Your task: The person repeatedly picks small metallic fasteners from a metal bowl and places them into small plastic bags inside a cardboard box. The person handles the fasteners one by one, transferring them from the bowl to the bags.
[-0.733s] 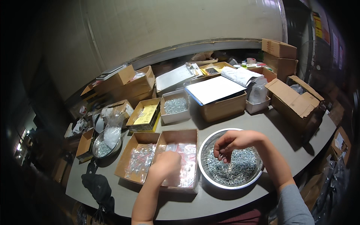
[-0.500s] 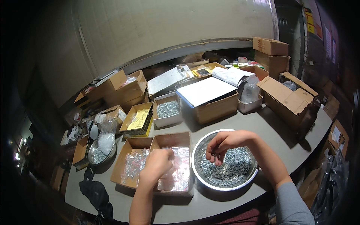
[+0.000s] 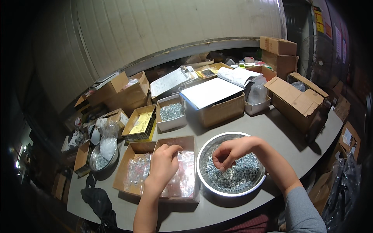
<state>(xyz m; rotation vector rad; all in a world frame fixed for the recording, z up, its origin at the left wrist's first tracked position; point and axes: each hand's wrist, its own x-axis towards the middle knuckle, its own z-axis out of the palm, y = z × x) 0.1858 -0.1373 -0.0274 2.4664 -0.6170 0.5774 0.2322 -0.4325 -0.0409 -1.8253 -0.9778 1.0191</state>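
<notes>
My left hand (image 3: 163, 165) is over the divider between two open cardboard boxes, with its fingers curled. Whatever those fingers hold, if anything, is hidden behind the hand. In the left box (image 3: 125, 173) lie clear small plastic bags (image 3: 136, 171) with metal hardware inside. More flat clear bags (image 3: 186, 171) fill the right box (image 3: 165, 142). To the right stands a round metal bowl (image 3: 201, 171) of loose silvery screws (image 3: 237, 176). Above these screws my right hand (image 3: 233, 152) is bent down, thumb and fingertips pinched together. Anything in that pinch is too small to make out.
Behind the boxes stand a white carton (image 3: 171, 123) of small hardware and a yellow-black box (image 3: 138, 126). A white board (image 3: 211, 93) rests on a cardboard box. At left is a smaller metal bowl (image 3: 112, 161) with a plastic bag; at right, a flapped carton (image 3: 297, 99).
The fingers of my left hand have lifted and show more above the box. My right hand's fingers have drawn into a tighter pinch over the screws. The whole view has shifted slightly.
</notes>
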